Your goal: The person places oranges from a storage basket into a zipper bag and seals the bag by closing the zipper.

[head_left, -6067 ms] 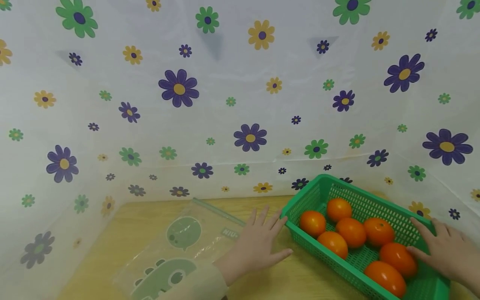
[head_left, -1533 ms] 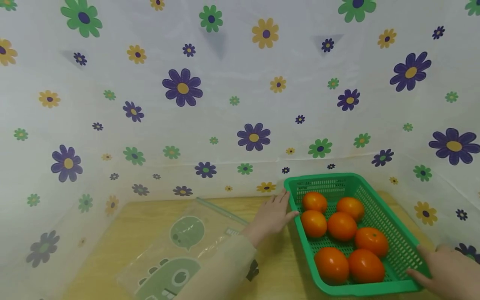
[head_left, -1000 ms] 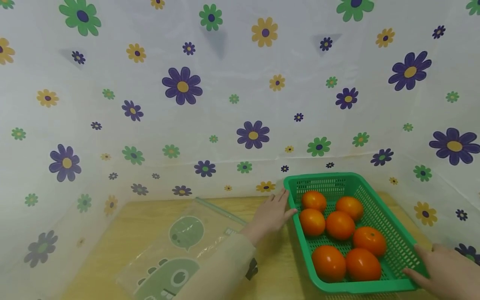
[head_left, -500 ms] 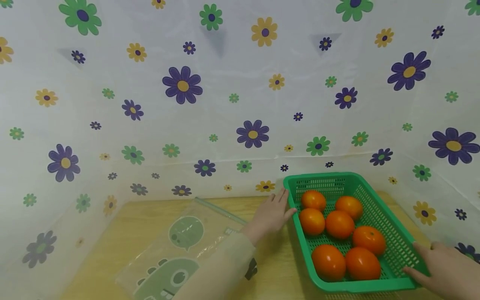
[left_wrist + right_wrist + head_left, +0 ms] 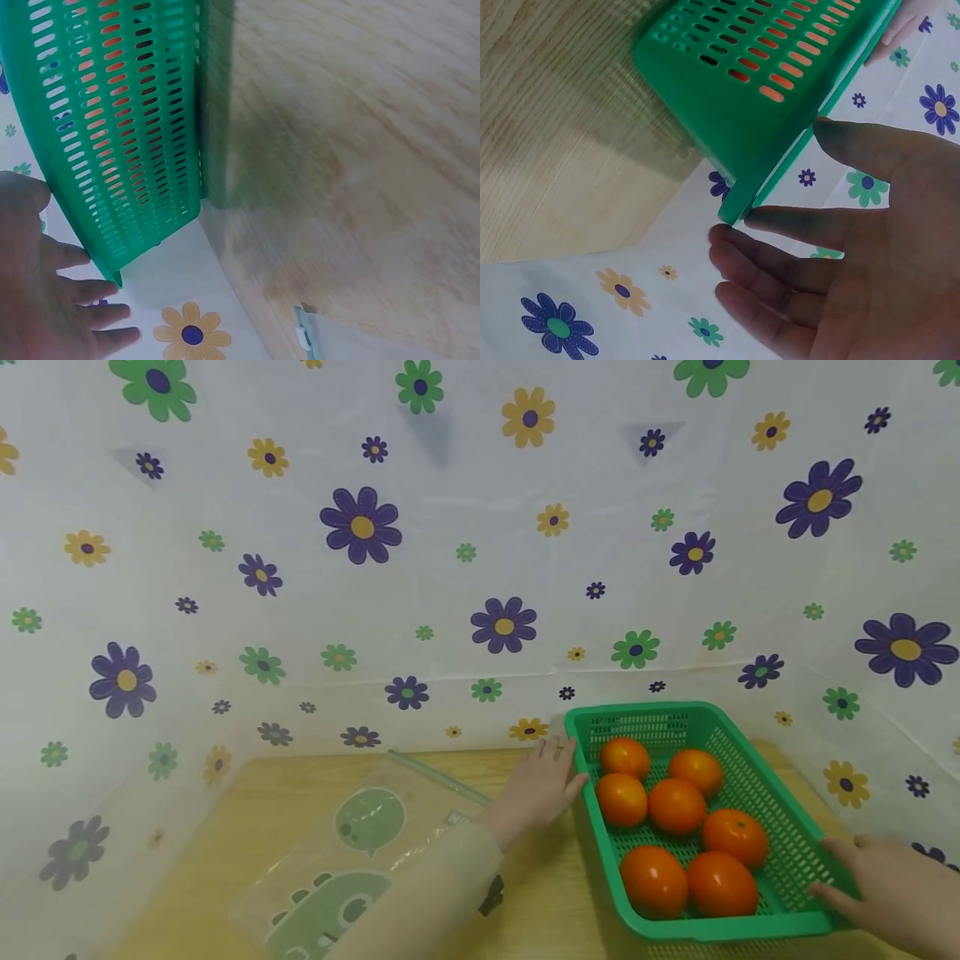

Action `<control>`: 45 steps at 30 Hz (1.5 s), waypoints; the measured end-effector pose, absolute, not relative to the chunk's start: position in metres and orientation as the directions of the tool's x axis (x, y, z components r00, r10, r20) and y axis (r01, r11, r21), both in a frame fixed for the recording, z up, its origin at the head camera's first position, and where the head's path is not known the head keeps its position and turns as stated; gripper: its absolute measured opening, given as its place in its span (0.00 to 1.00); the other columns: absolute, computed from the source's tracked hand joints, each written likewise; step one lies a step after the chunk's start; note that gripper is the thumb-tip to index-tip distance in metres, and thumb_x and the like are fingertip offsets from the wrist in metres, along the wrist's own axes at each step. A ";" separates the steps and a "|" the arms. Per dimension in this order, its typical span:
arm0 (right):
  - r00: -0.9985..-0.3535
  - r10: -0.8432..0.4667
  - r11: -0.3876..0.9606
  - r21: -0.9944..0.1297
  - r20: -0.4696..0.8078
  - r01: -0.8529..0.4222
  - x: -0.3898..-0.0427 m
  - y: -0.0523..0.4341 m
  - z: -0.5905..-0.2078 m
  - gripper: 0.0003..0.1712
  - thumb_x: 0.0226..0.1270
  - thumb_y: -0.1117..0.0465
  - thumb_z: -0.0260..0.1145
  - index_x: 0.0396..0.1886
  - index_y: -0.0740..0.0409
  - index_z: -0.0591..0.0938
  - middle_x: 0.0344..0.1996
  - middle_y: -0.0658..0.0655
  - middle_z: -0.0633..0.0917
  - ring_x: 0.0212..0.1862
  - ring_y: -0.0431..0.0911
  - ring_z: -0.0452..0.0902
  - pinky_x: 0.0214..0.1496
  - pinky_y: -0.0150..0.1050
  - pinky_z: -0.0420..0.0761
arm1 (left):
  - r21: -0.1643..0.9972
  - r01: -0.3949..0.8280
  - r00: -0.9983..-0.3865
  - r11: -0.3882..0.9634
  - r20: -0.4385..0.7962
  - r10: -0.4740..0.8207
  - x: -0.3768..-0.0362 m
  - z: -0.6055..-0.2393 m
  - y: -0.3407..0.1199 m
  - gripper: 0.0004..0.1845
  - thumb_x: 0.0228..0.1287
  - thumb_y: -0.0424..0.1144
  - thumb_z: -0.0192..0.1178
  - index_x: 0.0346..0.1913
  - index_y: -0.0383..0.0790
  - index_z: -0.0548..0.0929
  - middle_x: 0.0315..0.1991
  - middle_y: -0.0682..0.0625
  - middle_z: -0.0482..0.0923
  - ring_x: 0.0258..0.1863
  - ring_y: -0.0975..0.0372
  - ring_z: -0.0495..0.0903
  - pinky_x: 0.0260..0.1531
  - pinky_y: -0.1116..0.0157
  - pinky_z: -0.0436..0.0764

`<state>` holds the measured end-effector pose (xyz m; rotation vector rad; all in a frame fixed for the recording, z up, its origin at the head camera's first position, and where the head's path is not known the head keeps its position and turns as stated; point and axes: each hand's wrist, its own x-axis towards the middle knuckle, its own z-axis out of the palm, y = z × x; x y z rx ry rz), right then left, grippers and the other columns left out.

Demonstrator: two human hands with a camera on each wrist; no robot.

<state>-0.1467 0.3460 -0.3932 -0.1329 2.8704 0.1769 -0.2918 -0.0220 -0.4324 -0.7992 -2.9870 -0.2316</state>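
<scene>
A green slotted plastic basket (image 5: 780, 827) stands on the wooden table at the right and holds several orange tomatoes (image 5: 677, 806). My left hand (image 5: 538, 785) lies flat with straight fingers against the basket's far left corner (image 5: 112, 259). At the basket's near right corner (image 5: 739, 206) my right hand (image 5: 881, 885) touches the rim with straight fingers. In the right wrist view the right hand (image 5: 840, 255) shows an open palm just beside that corner. Neither hand curls round anything.
A clear zip bag (image 5: 352, 852) printed with green dinosaur shapes lies flat on the table (image 5: 247, 827) to the left, under my left sleeve. White sheeting with flower prints (image 5: 360, 527) walls in the table at the back and both sides.
Since 6 s ago the basket has turned from a slant to lie lengthwise toward me. In the last second both hands have stayed at its corners, shifting only slightly.
</scene>
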 end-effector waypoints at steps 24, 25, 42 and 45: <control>-0.971 -0.231 0.957 0.166 -0.058 -0.238 -0.158 0.334 -0.381 0.30 0.62 0.42 0.76 0.52 0.63 0.87 0.41 0.64 0.84 0.41 0.59 0.83 0.45 0.61 0.86 | 0.019 0.571 -0.820 0.821 0.060 0.569 -0.264 -0.443 -0.061 0.35 0.83 0.58 0.45 0.83 0.44 0.62 0.83 0.39 0.60 0.83 0.47 0.61 0.83 0.49 0.60; -0.970 -0.237 0.956 0.165 -0.044 -0.241 -0.158 0.333 -0.382 0.32 0.62 0.41 0.76 0.53 0.62 0.87 0.44 0.67 0.85 0.43 0.63 0.84 0.47 0.64 0.86 | 0.021 0.567 -0.823 0.824 0.055 0.565 -0.264 -0.444 -0.063 0.35 0.83 0.59 0.45 0.83 0.44 0.62 0.83 0.39 0.60 0.83 0.46 0.61 0.83 0.48 0.60; -0.937 -0.344 0.929 0.173 0.065 -0.329 -0.164 0.302 -0.380 0.47 0.58 0.32 0.75 0.73 0.49 0.78 0.67 0.75 0.77 0.64 0.77 0.75 0.55 0.79 0.77 | 0.046 0.481 -0.875 0.875 -0.031 0.483 -0.260 -0.448 -0.099 0.38 0.79 0.65 0.48 0.82 0.48 0.64 0.84 0.37 0.55 0.85 0.41 0.54 0.84 0.43 0.55; -0.931 -0.355 0.925 0.174 0.088 -0.337 -0.166 0.294 -0.377 0.48 0.58 0.31 0.75 0.74 0.48 0.77 0.68 0.74 0.77 0.65 0.76 0.74 0.59 0.77 0.77 | 0.052 0.475 -0.879 0.878 -0.021 0.477 -0.260 -0.448 -0.106 0.38 0.79 0.65 0.49 0.82 0.49 0.65 0.84 0.36 0.55 0.84 0.40 0.54 0.83 0.42 0.55</control>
